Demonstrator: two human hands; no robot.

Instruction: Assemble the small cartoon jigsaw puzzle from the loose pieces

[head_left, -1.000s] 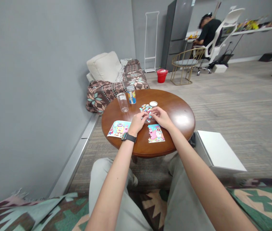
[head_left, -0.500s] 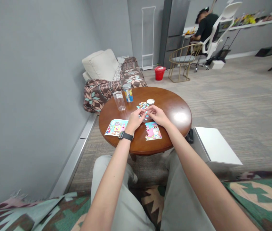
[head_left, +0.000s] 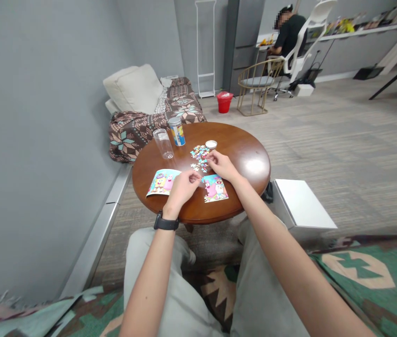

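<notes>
My left hand (head_left: pixel 184 186) pinches a small blue jigsaw piece (head_left: pixel 203 179) at the upper left edge of the partly joined jigsaw (head_left: pixel 215 189). That joined section shows a pink and a white cartoon figure. Beyond it, my right hand (head_left: pixel 222 165) has its fingers curled together at the right side of the loose jigsaw pieces (head_left: pixel 198 152); whatever is between its fingertips is too small to make out. A printed picture sheet (head_left: pixel 159 183) lies partly under my left hand, its near edge curled up.
On the round wooden table (head_left: pixel 243 140) stand a clear plastic cylinder (head_left: pixel 163 144) and a printed can (head_left: pixel 177 132). A round lid (head_left: pixel 211 144) lies behind the pieces. To the right sits a white box (head_left: pixel 303 203). A person (head_left: pixel 289 35) is seated at the far counter.
My hands were together over the loose pieces and have parted. The left came nearer, to the joined jigsaw's edge, while the right stayed by the pile. The view shifted slightly.
</notes>
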